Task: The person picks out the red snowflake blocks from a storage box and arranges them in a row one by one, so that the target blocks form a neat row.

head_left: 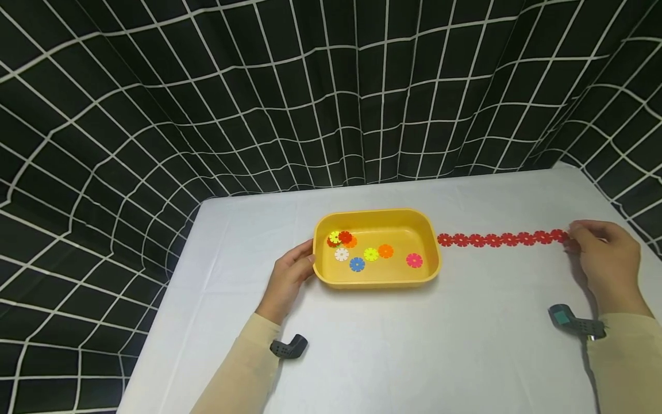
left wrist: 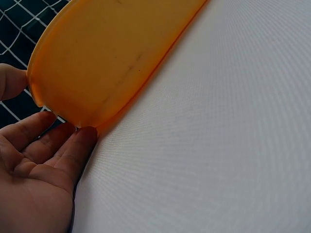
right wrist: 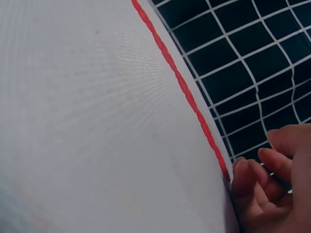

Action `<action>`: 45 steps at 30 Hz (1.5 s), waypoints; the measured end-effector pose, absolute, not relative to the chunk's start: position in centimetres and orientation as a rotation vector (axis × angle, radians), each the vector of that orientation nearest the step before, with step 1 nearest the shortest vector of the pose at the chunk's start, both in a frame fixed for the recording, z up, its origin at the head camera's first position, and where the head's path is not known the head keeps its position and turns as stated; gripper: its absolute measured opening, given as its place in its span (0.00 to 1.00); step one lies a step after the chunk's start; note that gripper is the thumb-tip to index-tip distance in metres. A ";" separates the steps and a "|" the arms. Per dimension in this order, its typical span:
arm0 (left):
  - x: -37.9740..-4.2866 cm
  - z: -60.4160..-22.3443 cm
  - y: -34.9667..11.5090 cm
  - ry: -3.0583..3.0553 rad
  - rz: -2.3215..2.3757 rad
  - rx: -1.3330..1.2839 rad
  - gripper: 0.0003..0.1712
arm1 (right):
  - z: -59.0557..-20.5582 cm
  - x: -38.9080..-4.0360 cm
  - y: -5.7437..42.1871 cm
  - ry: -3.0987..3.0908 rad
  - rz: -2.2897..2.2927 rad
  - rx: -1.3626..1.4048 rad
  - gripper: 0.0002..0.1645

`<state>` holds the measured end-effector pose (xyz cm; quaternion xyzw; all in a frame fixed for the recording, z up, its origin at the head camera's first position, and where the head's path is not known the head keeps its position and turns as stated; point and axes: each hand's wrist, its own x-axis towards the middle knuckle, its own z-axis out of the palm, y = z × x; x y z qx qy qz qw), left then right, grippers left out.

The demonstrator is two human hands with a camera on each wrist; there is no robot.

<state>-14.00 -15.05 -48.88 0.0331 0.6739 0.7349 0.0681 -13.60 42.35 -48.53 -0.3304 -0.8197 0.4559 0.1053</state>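
In the head view, my left hand [head_left: 286,282] is at the left end of a yellow plastic tray [head_left: 377,284]. The left wrist view has its fingertips [left wrist: 86,133] resting against the outside of the tray's end wall. At the far right, my right hand [head_left: 609,259] is at the end of a chain of several red notched discs [head_left: 509,238], laid in a nearly straight row from the tray's right end. Seen from the right wrist, the chain [right wrist: 187,92] runs edge-on up to the fingertips [right wrist: 243,171], which touch its end with the fingers loosely bent.
Loose notched discs lie in the tray: a white one [head_left: 341,254], a blue one [head_left: 357,264], a pink one [head_left: 414,260], and several orange, red and yellow-green ones. A white cloth [head_left: 393,345] covers the table. Black curtains with white grid lines [head_left: 383,115] hang behind and beside it.
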 end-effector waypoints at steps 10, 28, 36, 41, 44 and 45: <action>-14.1 -49.0 -15.0 2.032 2.217 0.096 0.28 | -48.0 -13.2 41.4 -2.178 1.641 -0.775 0.22; -14.0 -49.0 -15.1 2.009 2.230 0.092 0.28 | -46.3 -13.0 37.2 -1.866 2.251 0.032 0.27; -14.0 -49.0 -15.1 1.984 2.243 0.085 0.28 | -45.4 -13.0 34.7 -1.849 2.273 0.232 0.25; -14.0 -49.0 -15.1 1.985 2.241 0.076 0.28 | -45.0 -13.2 33.2 -1.859 2.268 0.317 0.25; -13.9 -48.9 -15.0 1.985 2.242 0.075 0.28 | -44.5 -13.1 32.1 -1.922 2.244 0.321 0.25; -14.0 -49.0 -15.0 1.984 2.242 0.077 0.28 | -44.4 -13.0 31.8 -1.948 2.231 0.319 0.25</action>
